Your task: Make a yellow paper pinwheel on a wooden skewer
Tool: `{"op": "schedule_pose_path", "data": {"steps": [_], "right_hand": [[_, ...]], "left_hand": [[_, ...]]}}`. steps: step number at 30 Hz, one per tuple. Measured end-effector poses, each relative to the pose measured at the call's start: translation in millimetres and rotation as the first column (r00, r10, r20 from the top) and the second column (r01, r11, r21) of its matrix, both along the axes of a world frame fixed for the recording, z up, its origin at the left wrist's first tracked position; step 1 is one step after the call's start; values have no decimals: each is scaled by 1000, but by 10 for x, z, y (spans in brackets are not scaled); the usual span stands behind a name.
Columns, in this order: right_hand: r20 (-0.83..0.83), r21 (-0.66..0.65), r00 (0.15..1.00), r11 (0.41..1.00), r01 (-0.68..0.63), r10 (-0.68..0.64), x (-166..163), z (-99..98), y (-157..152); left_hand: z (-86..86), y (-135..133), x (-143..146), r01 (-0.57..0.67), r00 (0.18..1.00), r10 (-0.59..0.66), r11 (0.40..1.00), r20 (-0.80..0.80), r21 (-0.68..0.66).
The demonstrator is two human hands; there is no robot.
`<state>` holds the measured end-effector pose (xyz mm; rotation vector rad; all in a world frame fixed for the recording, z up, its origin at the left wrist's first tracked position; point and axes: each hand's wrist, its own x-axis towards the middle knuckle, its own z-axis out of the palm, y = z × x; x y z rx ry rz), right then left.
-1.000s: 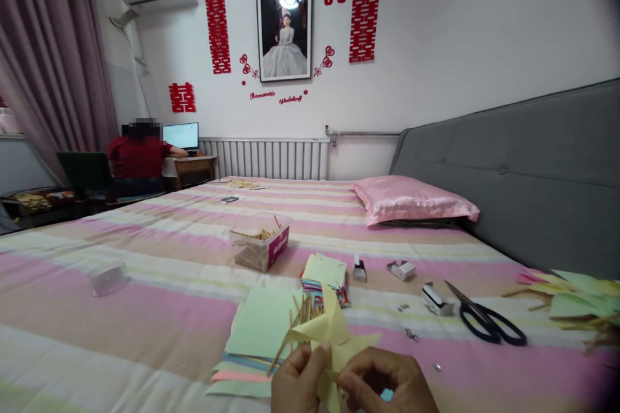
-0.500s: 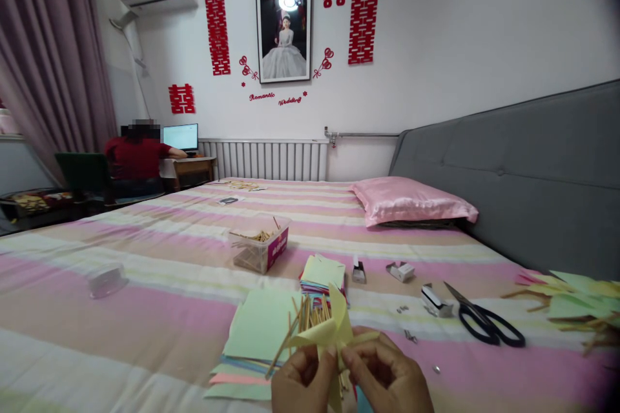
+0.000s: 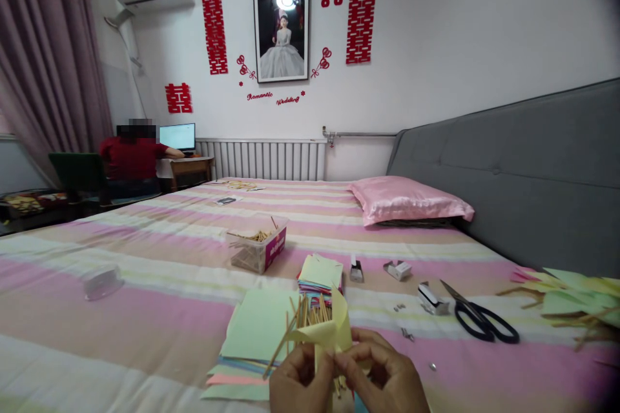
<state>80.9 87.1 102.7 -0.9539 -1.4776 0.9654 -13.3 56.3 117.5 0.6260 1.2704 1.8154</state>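
Note:
Between my hands is a yellow paper pinwheel (image 3: pixel 325 333) with curled blades. My left hand (image 3: pixel 301 379) pinches it from the left, thumb near its centre. From the right, the closed thumb and fingers of my right hand (image 3: pixel 382 371) grip it too, the two thumbs almost touching. Just behind lies a bundle of thin wooden sticks (image 3: pixel 310 311), partly covered by the pinwheel. Beside my left hand rests a stack of pale green paper sheets (image 3: pixel 261 322), with blue and pink sheets showing underneath. A smaller stack of square coloured paper (image 3: pixel 320 272) sits farther back.
On the striped bed stand a clear tub of sticks (image 3: pixel 256 253) and a clear lid (image 3: pixel 103 282). To the right are small boxes (image 3: pixel 398 269), black-handled scissors (image 3: pixel 484 319), metal bits and finished pinwheels (image 3: pixel 576 297). A person in red (image 3: pixel 130 158) sits at a desk.
My fingers have drawn closer around the pinwheel's centre, and the right-hand blade is now tucked in by my right hand. The view has shifted slightly.

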Motion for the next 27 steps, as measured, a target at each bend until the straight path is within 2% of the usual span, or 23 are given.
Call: {"op": "schedule_pose_path", "data": {"steps": [3, 5, 6, 7, 8, 13, 17, 20, 27], "right_hand": [[-22, -19, 999, 999, 38, -39, 85, 12, 58], [42, -56, 994, 993, 104, -102, 253, -12, 153], [136, -80, 980, 985, 156, -145, 366, -40, 210], [297, -92, 934, 967, 236, -200, 490, -78, 266], [372, -100, 894, 946, 307, -251, 616, -128, 318], [629, -91, 700, 861, 500, -340, 1042, -418, 442], [719, -47, 619, 867, 497, -316, 1076, -542, 456], [753, -21, 581, 870, 492, -311, 1058, -574, 462], [795, -5, 530, 871, 492, -295, 1070, -648, 473]], "left_hand": [[-10, 10, -78, -36, 998, 34, 999, -60, -37], [-32, 25, -145, -77, 992, 71, 995, -105, -55], [-44, 34, -175, -89, 989, 81, 994, -123, -61], [-55, 43, -199, -96, 987, 87, 993, -137, -65], [-65, 51, -215, -97, 986, 87, 993, -146, -69], [-104, 74, -204, -66, 988, 52, 994, -146, -92], [-126, 78, -183, -12, 993, -4, 992, -119, -129], [-123, 76, -186, -24, 989, 6, 993, -144, -117], [-102, 67, -159, 5, 993, -21, 991, -117, -131]]}}
